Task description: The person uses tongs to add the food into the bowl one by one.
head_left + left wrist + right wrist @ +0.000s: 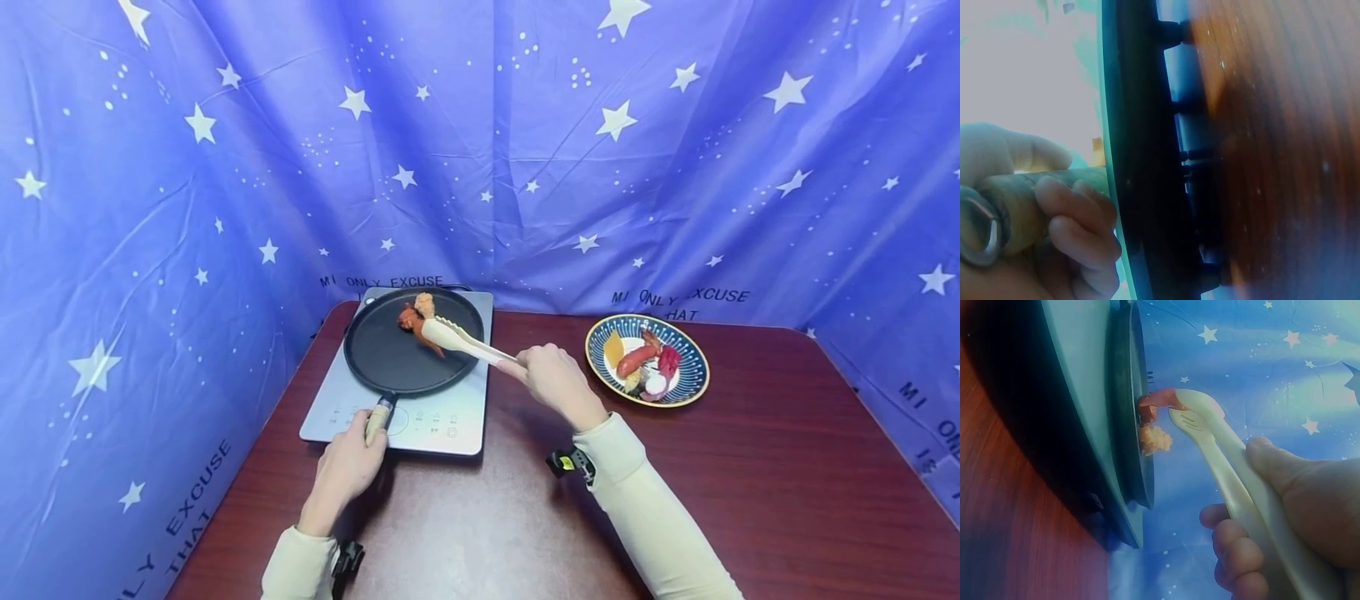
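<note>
A round black flat pan sits on a silver induction cooktop. My left hand grips its light-coloured handle, fingers wrapped round it near the metal hanging ring. Pale tongs reach over the pan from my right hand, thumb on one arm and fingers curled round the other. Between the tongs' tips is a reddish piece of food, its exact kind unclear. Close by on the pan lie a dark red piece and a golden, crumbly-looking piece.
To the right on the brown table stands a blue-patterned plate with a sausage, a yellow slice and other food pieces. A blue star-printed curtain surrounds the table's back and sides.
</note>
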A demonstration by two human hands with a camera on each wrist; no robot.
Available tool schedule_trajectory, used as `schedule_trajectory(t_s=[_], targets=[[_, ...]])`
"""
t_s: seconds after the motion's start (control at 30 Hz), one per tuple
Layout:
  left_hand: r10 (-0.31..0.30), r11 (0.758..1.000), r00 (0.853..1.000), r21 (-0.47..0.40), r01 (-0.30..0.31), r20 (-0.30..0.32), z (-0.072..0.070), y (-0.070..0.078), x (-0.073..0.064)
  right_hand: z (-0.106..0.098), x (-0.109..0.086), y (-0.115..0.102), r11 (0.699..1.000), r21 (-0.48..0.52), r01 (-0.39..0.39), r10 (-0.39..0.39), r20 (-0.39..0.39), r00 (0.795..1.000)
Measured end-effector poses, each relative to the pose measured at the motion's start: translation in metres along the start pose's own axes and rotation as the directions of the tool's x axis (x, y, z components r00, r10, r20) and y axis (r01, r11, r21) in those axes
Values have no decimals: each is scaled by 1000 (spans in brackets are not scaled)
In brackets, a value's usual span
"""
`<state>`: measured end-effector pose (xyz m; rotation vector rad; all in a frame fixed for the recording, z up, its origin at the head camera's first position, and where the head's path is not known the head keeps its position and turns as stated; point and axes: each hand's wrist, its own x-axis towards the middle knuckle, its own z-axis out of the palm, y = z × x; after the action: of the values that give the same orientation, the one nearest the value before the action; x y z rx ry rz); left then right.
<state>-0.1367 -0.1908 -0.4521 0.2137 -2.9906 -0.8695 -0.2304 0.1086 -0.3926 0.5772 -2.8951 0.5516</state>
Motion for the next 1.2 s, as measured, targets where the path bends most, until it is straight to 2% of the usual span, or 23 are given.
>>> schedule_trajectory(t_s=[0.5,1.2], targets=[[5,1000,1000,-1,-5,-2,0,1,-1,7,8,-10,999,-45,10,-9,18,1000],[1,1000,1000,-3,-1,-10,0,1,-2,16,22,-26,998,-59,11,-7,62,998]])
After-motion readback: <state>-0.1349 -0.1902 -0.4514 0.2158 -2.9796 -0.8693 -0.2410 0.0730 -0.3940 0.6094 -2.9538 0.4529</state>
